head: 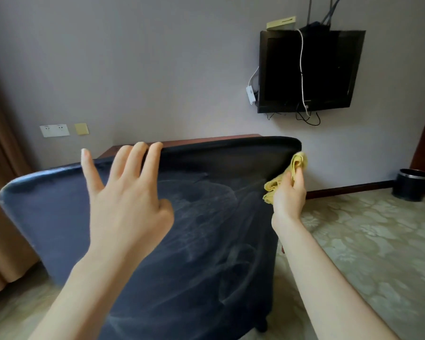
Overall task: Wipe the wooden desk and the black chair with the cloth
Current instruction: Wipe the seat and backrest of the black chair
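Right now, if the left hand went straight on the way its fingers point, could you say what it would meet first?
The left hand is at the top edge of the chair. Going on, it would probably clear that edge and meet the desk behind; depth is hard to judge.

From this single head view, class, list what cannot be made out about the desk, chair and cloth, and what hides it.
Head view, wooden desk: only a strip of top shows; the black chair hides the rest.
Head view, chair seat: hidden behind its own back.
Head view, cloth: bunched, partly covered by fingers of the right hand.
Head view, left hand: motion blur hides whether it touches the chair.
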